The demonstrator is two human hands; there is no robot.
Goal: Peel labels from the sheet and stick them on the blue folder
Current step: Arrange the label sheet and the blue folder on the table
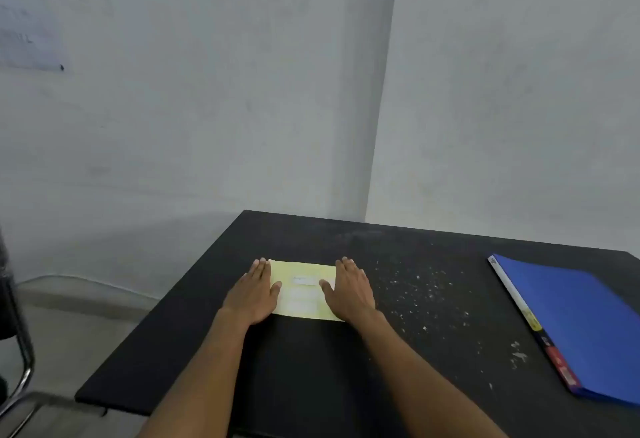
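Walls fill most of the view: pale grey, meeting at a corner right of centre; smudged marks far left on the wall, too blurred to read; floor pale, visible left of the table.

Table black, matte, set near the corner; its near edge and right end run out of view; right half speckled with white flecks, cannot tell what they are.

Chair at the left edge, dark with a chrome frame, mostly cut off.

Blue folder lies closed and flat on the right side of the table, well apart from the hands; its right part is cut off by the picture edge; spine faces left with white, yellow and red marking, text illegible.

Sheet, pale yellow, flat on the table at mid-left, between the two hands; left and right edges hidden under the hands; one whitish label shows near its middle, fainter pale patches below it, too blurred to count.

Left hand palm down on the sheet's left edge, fingers straight and pressed together, thumb angled out onto the paper; right hand mirrors it on the right edge, fingers together, thumb out toward the label; neither is pinching anything; both forearms bare, running off the bottom of the view.
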